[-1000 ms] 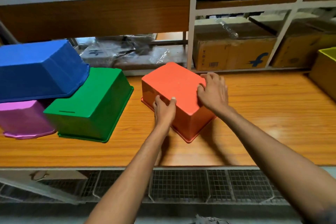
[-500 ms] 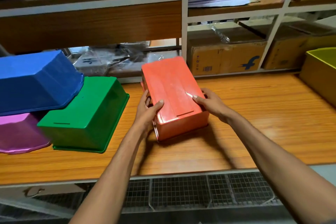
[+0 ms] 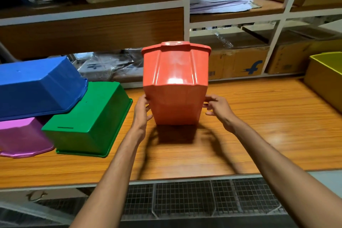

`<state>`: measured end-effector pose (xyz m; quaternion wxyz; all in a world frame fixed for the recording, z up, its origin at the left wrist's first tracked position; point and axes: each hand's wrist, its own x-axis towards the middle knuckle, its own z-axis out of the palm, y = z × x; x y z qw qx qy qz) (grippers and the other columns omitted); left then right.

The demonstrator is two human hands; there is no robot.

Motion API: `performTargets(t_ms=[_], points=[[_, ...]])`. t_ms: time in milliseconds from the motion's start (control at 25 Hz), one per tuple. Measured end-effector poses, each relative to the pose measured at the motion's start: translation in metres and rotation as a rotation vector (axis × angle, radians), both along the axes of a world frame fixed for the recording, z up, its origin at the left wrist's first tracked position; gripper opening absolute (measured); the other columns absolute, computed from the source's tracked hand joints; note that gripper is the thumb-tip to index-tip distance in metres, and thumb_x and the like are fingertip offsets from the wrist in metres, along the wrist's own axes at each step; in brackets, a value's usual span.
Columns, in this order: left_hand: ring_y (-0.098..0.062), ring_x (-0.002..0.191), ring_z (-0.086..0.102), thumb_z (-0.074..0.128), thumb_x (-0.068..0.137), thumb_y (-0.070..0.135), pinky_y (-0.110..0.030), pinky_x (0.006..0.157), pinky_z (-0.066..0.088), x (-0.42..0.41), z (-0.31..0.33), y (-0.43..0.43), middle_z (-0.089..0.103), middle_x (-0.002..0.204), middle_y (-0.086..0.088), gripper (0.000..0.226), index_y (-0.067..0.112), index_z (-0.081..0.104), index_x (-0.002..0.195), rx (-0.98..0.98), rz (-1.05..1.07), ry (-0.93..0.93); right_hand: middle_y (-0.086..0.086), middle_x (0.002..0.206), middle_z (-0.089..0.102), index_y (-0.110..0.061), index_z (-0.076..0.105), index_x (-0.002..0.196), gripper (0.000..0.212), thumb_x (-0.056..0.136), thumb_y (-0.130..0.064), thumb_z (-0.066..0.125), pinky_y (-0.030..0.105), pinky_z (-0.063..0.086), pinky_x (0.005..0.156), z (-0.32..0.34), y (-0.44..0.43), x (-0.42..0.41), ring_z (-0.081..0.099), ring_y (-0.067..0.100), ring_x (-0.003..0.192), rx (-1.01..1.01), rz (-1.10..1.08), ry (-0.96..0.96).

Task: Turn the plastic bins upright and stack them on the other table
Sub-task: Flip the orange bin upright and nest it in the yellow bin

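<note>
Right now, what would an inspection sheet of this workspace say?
Surface: wooden table, bare wood in front of the bins.
Job's things: orange bin tilted, rim uppermost; green bin upside down; blue bin upside down, resting on the green bin and the purple bin; yellow bin upright at right.
Clutter: plastic-wrapped packets behind the bins.
Hands: left hand and right hand each grip a side of the orange bin.
Cables: nothing seen.
Surroundings: shelves with cardboard boxes and papers; wire mesh below the table.
</note>
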<state>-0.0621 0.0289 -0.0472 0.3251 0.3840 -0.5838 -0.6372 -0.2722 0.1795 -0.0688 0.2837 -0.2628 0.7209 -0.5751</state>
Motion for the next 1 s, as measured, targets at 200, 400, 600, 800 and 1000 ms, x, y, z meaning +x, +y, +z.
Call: performTargets(t_ms=[200, 400, 600, 800, 1000], points=[[-0.019, 0.127, 0.058, 0.025, 0.097, 0.075, -0.050, 0.104, 0.042, 0.003, 0.029, 0.000, 0.066, 0.137, 0.004, 0.075, 0.025, 0.070, 0.130, -0.039, 0.032, -0.014, -0.007, 0.121, 0.071, -0.029, 0.068, 0.128, 0.055, 0.101, -0.067, 0.038, 0.039, 0.055, 0.089, 0.061, 0.008, 0.013, 0.065, 0.007, 0.112, -0.136, 0.017, -0.054], [-0.022, 0.116, 0.066, 0.048, 0.097, 0.068, -0.046, 0.104, 0.052, -0.004, 0.063, 0.002, 0.069, 0.120, 0.002, 0.054, 0.025, 0.069, 0.122, -0.080, 0.040, -0.069, -0.002, 0.123, 0.069, -0.023, 0.067, 0.119, 0.048, 0.097, -0.064, 0.052, 0.045, 0.052, 0.096, 0.080, 0.002, 0.019, 0.064, 0.014, 0.115, -0.096, 0.013, -0.031], [-0.009, 0.095, 0.068, 0.056, 0.094, 0.031, -0.036, 0.091, 0.055, 0.009, 0.058, -0.014, 0.076, 0.103, 0.008, 0.026, 0.029, 0.072, 0.115, -0.121, -0.016, 0.079, 0.001, 0.124, 0.072, -0.013, 0.059, 0.138, 0.047, 0.092, -0.011, 0.071, 0.034, 0.055, 0.095, 0.077, 0.021, 0.004, 0.067, 0.014, 0.118, -0.227, 0.140, 0.049], [-0.020, 0.094, 0.069, 0.039, 0.091, 0.064, -0.042, 0.081, 0.056, 0.025, 0.070, -0.033, 0.074, 0.096, -0.001, 0.055, 0.025, 0.076, 0.095, 0.000, -0.100, 0.189, 0.009, 0.122, 0.074, -0.007, 0.066, 0.131, 0.051, 0.084, -0.006, 0.048, 0.042, 0.055, 0.098, 0.099, 0.031, -0.008, 0.068, 0.025, 0.120, -0.374, 0.188, -0.114], [-0.015, 0.082, 0.068, 0.051, 0.093, 0.051, -0.033, 0.074, 0.056, 0.015, 0.075, -0.029, 0.073, 0.084, 0.004, 0.031, 0.025, 0.069, 0.091, -0.037, -0.100, 0.017, 0.002, 0.116, 0.077, -0.020, 0.074, 0.116, 0.061, 0.096, -0.070, 0.045, 0.041, 0.054, 0.094, 0.114, 0.021, 0.005, 0.069, 0.020, 0.115, -0.178, 0.069, -0.003]])
